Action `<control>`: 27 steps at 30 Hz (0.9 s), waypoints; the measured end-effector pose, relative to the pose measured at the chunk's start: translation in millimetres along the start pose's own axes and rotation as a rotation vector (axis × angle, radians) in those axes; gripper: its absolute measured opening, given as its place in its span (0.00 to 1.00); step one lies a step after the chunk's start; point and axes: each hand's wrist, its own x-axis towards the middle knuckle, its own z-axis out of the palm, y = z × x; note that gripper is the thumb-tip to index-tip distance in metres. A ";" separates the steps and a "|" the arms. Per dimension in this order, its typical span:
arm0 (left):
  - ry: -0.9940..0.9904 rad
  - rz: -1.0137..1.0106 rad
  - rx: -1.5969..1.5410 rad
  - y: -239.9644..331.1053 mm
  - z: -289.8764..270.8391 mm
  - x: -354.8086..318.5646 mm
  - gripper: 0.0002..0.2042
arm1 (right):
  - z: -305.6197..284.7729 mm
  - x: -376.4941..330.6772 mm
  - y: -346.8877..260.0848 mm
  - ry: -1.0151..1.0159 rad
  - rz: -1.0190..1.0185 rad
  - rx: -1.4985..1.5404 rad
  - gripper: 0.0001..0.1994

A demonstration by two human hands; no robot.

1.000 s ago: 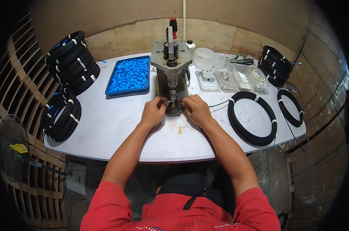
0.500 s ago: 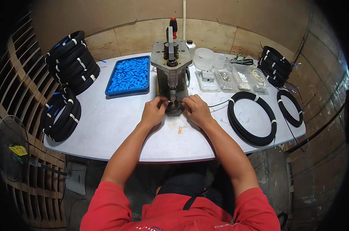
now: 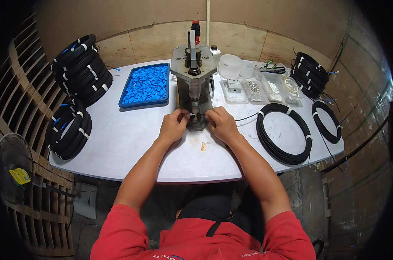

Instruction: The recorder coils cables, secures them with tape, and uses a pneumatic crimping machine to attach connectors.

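Red short sleeves, bare forearms, dark trousers

A grey metal hand press (image 3: 193,82) stands upright at the middle of the white table (image 3: 127,143), its flat angular head plate at the top, a vertical column beneath it and a dark base at the foot. A red-tipped lever rises behind the head. At the foot of the column, both hands pinch something small against the press base: the left hand (image 3: 174,125) comes in from the left, the right hand (image 3: 220,123) from the right, fingertips nearly meeting. A thin black cable (image 3: 248,117) runs from the right hand's fingers to the right across the table. The piece held is too small to make out.
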 end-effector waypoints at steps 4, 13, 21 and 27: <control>-0.011 -0.009 -0.004 0.1 0.2 -0.1 0.10 | -0.9 -0.3 -0.7 0.009 0.005 0.000 0.07; -0.024 -0.022 -0.048 -2.7 0.8 0.0 0.09 | 0.8 -0.2 0.8 0.020 0.005 0.015 0.08; -0.047 -0.036 -0.031 0.8 -1.0 -0.3 0.09 | -1.4 -0.2 0.3 0.010 0.005 0.011 0.08; -0.042 -0.026 -0.054 -2.6 0.6 -0.1 0.09 | -0.3 -0.6 1.0 0.006 0.008 0.010 0.08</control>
